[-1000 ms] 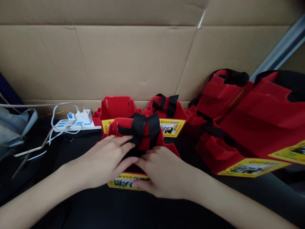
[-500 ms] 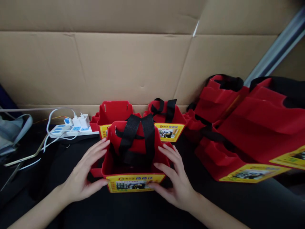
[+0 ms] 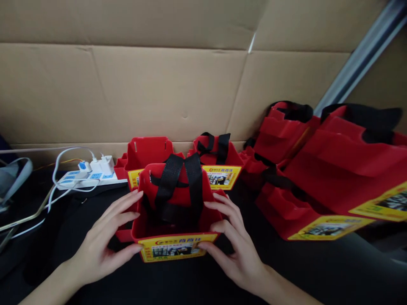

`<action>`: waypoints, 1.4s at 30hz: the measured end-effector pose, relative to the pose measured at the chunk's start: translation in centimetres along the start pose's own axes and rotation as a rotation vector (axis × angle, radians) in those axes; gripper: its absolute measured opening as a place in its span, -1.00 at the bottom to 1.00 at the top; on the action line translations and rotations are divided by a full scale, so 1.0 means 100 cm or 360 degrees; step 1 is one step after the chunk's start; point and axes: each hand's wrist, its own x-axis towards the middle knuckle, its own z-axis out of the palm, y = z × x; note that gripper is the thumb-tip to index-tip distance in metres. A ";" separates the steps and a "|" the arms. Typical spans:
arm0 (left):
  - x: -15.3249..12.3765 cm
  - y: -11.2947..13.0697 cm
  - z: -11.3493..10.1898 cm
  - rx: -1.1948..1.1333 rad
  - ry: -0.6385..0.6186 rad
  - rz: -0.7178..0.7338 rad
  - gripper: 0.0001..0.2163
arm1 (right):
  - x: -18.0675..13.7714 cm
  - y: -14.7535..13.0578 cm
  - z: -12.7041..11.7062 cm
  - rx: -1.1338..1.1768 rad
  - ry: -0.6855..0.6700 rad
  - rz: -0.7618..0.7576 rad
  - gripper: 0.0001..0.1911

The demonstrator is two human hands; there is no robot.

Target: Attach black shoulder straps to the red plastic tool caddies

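Observation:
In front of me on the black surface stands a red plastic tool box (image 3: 173, 230), open at the top, with a yellow printed label (image 3: 171, 250) on its front. A black webbing strap (image 3: 194, 178) is threaded through its back wall and loops up over the inside. My left hand (image 3: 104, 237) grips the left side, thumb at the front corner and fingers along the side wall. My right hand (image 3: 233, 243) clasps the right side, fingers over the rim and thumb pressed on the label. The fingertips on the left are partly against the side pocket.
Behind it are two more red boxes, one without a visible strap (image 3: 150, 150) and one strapped (image 3: 208, 159). Larger-looking red boxes (image 3: 337, 156) are stacked at the right. A white power strip (image 3: 92, 181) with plugs and cables lies left. Cardboard (image 3: 165, 93) forms the back wall.
The whole view has shifted slightly, so things appear further left. Both hands stay on the box; the right fingers have bent a little more over the rim.

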 end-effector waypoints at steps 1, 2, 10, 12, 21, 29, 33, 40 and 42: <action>-0.001 0.000 0.000 0.0036 0.0048 0.0003 -0.62 | 0.000 -0.001 -0.001 0.0007 0.0014 0.0013 -0.76; -0.003 -0.001 0.001 0.0083 0.0113 0.0001 -0.58 | 0.001 -0.001 -0.003 0.0008 0.0033 0.0020 -0.76; -0.005 -0.004 0.002 0.0225 0.0378 -0.0113 -0.58 | 0.060 0.025 -0.082 -0.0177 0.0455 0.0003 -0.80; -0.004 -0.002 0.004 0.0205 0.0268 -0.0037 -0.66 | 0.084 0.037 -0.106 -0.0233 0.0458 0.0036 -0.78; -0.010 0.001 0.013 0.0093 -0.0141 0.0142 -0.69 | 0.130 0.103 -0.124 -0.0268 0.0405 0.0101 -0.73; -0.012 0.001 0.014 0.0116 -0.0211 0.0174 -0.71 | 0.129 0.113 -0.119 -0.0308 0.0243 0.0191 -0.79; -0.011 0.001 0.013 0.0120 -0.0241 0.0174 -0.71 | 0.127 0.117 -0.115 -0.0541 0.0207 0.0236 -0.77; -0.012 0.001 0.012 0.0134 -0.0301 0.0181 -0.69 | 0.123 0.117 -0.109 -0.0683 0.0220 0.0228 -0.72; -0.012 0.001 0.012 0.0136 -0.0327 0.0172 -0.68 | 0.123 0.118 -0.109 -0.0709 0.0217 0.0242 -0.71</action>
